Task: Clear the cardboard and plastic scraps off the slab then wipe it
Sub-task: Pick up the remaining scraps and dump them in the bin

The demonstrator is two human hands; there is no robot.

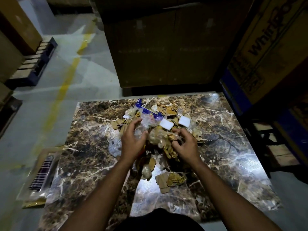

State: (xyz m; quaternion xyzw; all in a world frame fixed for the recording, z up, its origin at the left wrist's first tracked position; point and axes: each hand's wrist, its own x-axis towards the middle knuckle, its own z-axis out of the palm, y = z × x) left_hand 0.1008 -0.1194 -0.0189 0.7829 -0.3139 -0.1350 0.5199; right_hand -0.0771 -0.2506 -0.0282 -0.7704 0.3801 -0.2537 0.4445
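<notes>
fingers point(177, 130) half buried in scraps point(160, 139)

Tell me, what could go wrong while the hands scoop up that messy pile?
1. Small cardboard bits lie apart from the main pile, so the left hand and right hand might miss them.
2. The thin clear plastic may slip off the glossy slab onto the floor.

Stacked cardboard boxes point(166, 47), a wooden pallet point(33, 62) and a yellow floor line point(66, 80) nearby
</notes>
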